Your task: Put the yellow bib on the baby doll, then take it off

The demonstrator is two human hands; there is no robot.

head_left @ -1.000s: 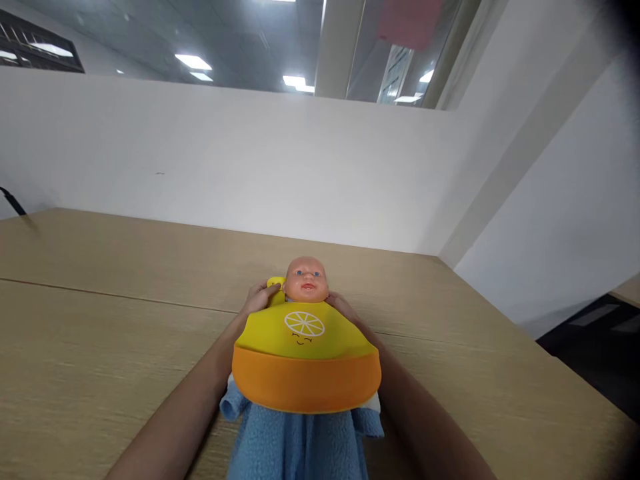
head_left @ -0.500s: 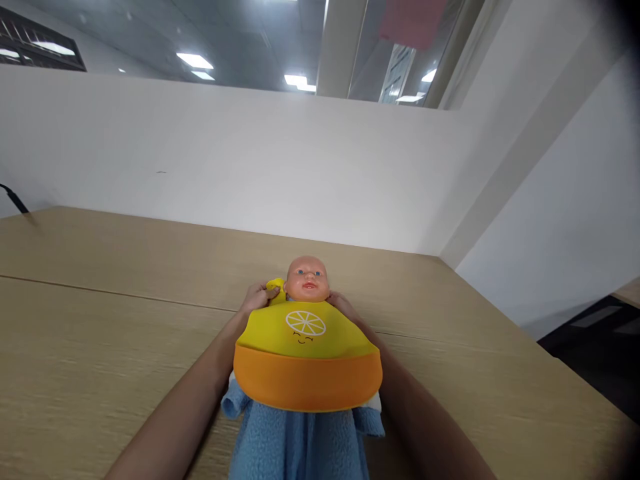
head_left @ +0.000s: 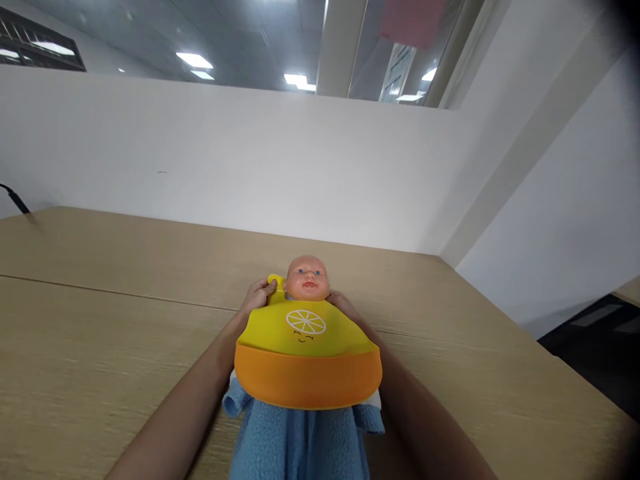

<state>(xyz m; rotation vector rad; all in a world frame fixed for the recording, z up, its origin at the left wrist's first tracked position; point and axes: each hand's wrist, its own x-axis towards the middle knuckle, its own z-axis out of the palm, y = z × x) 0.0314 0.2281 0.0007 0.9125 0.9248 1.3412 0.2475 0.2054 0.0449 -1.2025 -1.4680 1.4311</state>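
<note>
A baby doll [head_left: 307, 277] in a fleecy blue outfit [head_left: 300, 443] lies face up with its head away from me. Over its chest spreads a yellow bib [head_left: 265, 330] with an orange pocket [head_left: 307, 380], a white citrus slice and a smiling face printed on it. Beside the doll's head on the left, my left hand [head_left: 257, 295] pinches the bib's yellow neck strap. My right hand [head_left: 343, 305] is at the other side of the doll's neck, its fingertips hidden behind the head and bib, so its grip does not show.
The doll lies on a wooden table [head_left: 125, 347] with a seam across it. A white wall [head_left: 250, 167] rises behind, with glass above. A black cable [head_left: 16, 199] is at the far left, and a dark object [head_left: 600, 347] stands beyond the right edge.
My left fingers have shifted slightly on the bib strap, and its end now stands up a little more. The doll and my right hand look nearly unchanged.
</note>
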